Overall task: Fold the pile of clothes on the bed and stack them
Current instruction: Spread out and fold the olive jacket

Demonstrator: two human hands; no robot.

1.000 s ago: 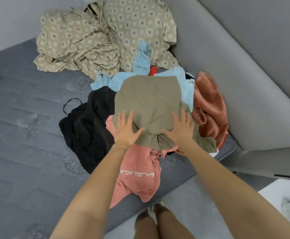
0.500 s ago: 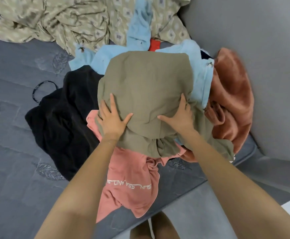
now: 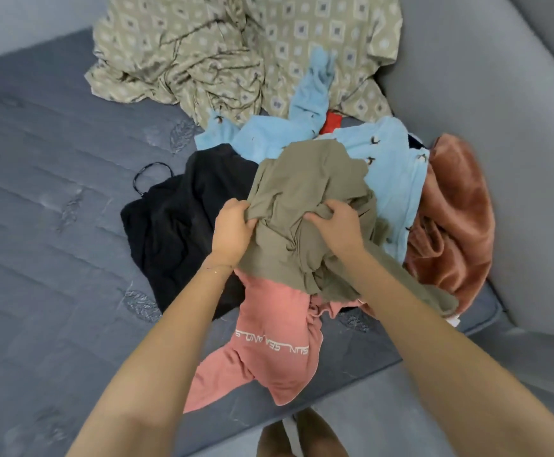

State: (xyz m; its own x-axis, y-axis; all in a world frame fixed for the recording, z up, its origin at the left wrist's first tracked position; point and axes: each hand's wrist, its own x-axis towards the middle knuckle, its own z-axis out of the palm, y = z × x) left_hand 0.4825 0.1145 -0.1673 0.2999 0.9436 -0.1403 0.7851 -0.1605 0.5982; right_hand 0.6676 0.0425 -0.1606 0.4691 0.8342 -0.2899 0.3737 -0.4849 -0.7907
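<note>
Grey quilted mattress (image 3: 54,225) is seen across the left of the view, with a grey padded panel (image 3: 483,94) rising on the right. The pile of clothes is heaped at the mattress's near right corner, against that panel. On top of it, an olive garment (image 3: 308,186) is gripped on both sides. Its left edge is clutched by the left hand (image 3: 232,230), fingers curled into the cloth. A bunched fold near its middle is clenched by the right hand (image 3: 336,227). Between the two hands the fabric is gathered and creased. Under it, a pink garment (image 3: 269,324) with white lettering is draped over the mattress edge. A black garment (image 3: 176,219) is spread to the left, a light blue one (image 3: 394,173) behind, a rust velvety one (image 3: 456,219) to the right. Further back, a patterned beige sheet (image 3: 236,44) is left crumpled.
</note>
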